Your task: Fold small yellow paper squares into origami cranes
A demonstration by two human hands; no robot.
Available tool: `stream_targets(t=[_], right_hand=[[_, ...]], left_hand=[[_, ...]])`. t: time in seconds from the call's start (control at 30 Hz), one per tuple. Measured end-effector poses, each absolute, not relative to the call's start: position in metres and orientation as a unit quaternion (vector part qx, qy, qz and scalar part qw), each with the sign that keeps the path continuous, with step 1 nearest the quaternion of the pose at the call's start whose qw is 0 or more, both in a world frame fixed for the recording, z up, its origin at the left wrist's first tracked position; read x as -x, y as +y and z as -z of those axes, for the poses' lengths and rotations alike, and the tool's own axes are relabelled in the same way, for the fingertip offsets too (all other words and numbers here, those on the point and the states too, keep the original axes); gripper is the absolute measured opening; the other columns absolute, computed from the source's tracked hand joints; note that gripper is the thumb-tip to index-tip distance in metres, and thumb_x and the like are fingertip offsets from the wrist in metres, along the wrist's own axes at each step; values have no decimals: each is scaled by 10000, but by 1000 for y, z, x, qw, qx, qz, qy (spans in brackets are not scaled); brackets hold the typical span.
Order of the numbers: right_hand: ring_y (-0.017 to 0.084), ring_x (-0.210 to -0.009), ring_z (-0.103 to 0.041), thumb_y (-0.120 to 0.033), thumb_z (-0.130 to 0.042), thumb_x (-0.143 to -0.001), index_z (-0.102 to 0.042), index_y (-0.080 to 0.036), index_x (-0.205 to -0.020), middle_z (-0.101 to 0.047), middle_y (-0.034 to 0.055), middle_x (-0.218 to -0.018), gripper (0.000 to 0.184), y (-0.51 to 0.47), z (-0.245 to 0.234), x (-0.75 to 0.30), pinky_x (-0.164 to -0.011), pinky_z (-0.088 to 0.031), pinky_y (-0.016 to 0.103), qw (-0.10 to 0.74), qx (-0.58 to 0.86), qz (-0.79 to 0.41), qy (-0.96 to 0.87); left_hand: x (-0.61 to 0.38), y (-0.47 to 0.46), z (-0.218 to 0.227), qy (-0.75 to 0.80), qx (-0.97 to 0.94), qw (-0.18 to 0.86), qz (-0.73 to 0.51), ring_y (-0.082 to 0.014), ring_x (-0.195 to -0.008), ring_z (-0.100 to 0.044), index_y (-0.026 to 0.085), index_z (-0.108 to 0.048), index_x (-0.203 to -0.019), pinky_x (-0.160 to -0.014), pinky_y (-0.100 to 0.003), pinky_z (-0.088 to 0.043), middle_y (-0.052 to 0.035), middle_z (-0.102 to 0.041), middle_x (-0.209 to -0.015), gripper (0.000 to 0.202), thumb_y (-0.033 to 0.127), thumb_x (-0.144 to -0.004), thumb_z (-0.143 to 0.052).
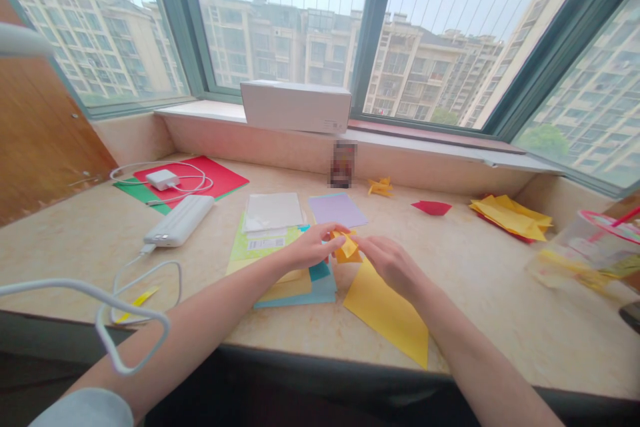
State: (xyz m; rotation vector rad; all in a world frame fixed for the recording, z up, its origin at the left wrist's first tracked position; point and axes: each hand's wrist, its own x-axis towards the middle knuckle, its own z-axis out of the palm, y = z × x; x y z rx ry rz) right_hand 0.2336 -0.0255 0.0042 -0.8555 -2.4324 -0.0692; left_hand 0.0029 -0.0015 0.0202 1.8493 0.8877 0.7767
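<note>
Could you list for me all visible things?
Held paper: 1, orange, centre
Sheet: 1, yellow, front
Pile: 1, multicoloured, centre
Square: 1, lilac, centre
Figure: 1, orange, back
Folded piece: 1, red, right
Paper stack: 1, yellow, red, right
Cup: 1, clear, right
Box: 1, white, windowsill
Blurred item: 1, brown, back
Power bank: 1, white, left
Charger: 1, white, left
Cables: several, white, left
Flat sheets: 2, red, green, left
Strip: 1, yellow, left
Table: 1, beige, front
Panel: 1, brown, left
Windows: several, green, back
Buildings: several, beige, outside
Unclear objects: 2, dark right, white left
Left hand: 1, bare, centre
Right hand: 1, bare, centre
Sleeve: 1, grey, left
</note>
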Motion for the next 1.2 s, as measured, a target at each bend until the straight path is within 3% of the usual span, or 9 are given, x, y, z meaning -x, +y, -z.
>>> stream_targets(t=[0.17, 0.33, 0.5, 0.67, 0.83, 1.07, 1.2], right_hand=[[248, -885, -694, -134, -470, -988, -684, -153, -1064, -732, 122, -962, 228, -24, 1, -230, -797, -562, 394, 279, 308, 96, -904], [239, -900, -691, -162, -466, -1003, -676, -163, -1088, -733, 119, -1002, 227, -26, 0, -234, -790, -558, 369, 316, 312, 70, -893], [225, -851, -686, -210, -535, -984, -712, -196, -993, -733, 90, -941, 178, -25, 1, -235, -771, -547, 362, 380, 354, -3, -855], [210, -814, -666, -280, -630, -930, -738, -217, -857, -703, 63, -882, 145, -24, 0, -229, -715, -547, 341, 451, 392, -120, -793], [210, -848, -674, -323, -617, -927, -728, -214, -880, -691, 76, -978, 163, -25, -2, -222, -664, -564, 320, 478, 422, -193, -746], [233, -985, -673, -260, -483, -992, -647, -227, -1003, -670, 99, -1117, 168, -29, -1, -216, -829, -585, 388, 461, 401, -87, -787], [242, -1121, -631, -200, -466, -995, -632, -231, -1056, -627, 110, -1187, 179, -36, -4, -213, -955, -544, 413, 412, 370, -53, -831]], left_hand=[[-2, -1, -20, 382, -759, 437, -295, -115, -583, -599, 176, -625, -1181, -518, -219, -483, -43, -670, -923, 457, 533, -912, -529], [-1, 3, -18, 399, -738, 452, -303, -111, -560, -590, 169, -627, -1173, -520, -229, -490, -36, -662, -899, 516, 595, -902, -518], [-1, 5, -16, 384, -720, 491, -307, -102, -539, -586, 161, -620, -1171, -511, -222, -487, -45, -680, -886, 521, 594, -894, -539], [-1, 9, -8, 352, -721, 490, -341, -140, -659, -642, 171, -610, -1181, -521, -216, -499, -74, -692, -994, 480, 495, -833, -670], [-5, 10, -2, 338, -750, 411, -394, -183, -815, -668, 160, -656, -1015, -702, -272, -539, -54, -714, -920, 241, 282, -809, -677], [-13, -3, -12, 403, -761, 318, -397, -194, -797, -681, 156, -660, -908, -731, -299, -536, -38, -727, -864, 113, 215, -827, -609], [-15, -8, -16, 387, -793, 251, -399, -216, -929, -705, 171, -681, -1043, -832, -324, -545, -62, -751, -1022, 233, 148, -818, -628]])
